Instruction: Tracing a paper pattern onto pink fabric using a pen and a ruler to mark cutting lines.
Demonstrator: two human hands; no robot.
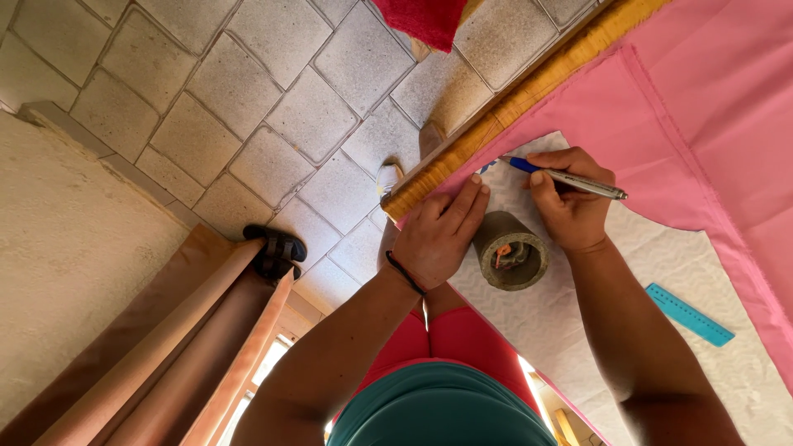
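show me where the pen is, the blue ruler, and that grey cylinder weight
pen (570,178), head view, on the silver barrel just past the right hand.
blue ruler (690,315), head view, mid-length of the strip.
grey cylinder weight (510,248), head view, on its round end's rim.

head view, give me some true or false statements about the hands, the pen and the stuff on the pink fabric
1. The right hand holds a pen with a blue tip end. True.
2. The left hand holds the pen. False: it lies flat, fingers spread, on the white paper pattern at the table edge.
3. A grey cylinder stands on the paper between the two hands. True.
4. The turquoise ruler is held in the left hand. False: it lies untouched on the paper, out beyond the right forearm.
5. The fabric under the paper is green. False: it is pink.
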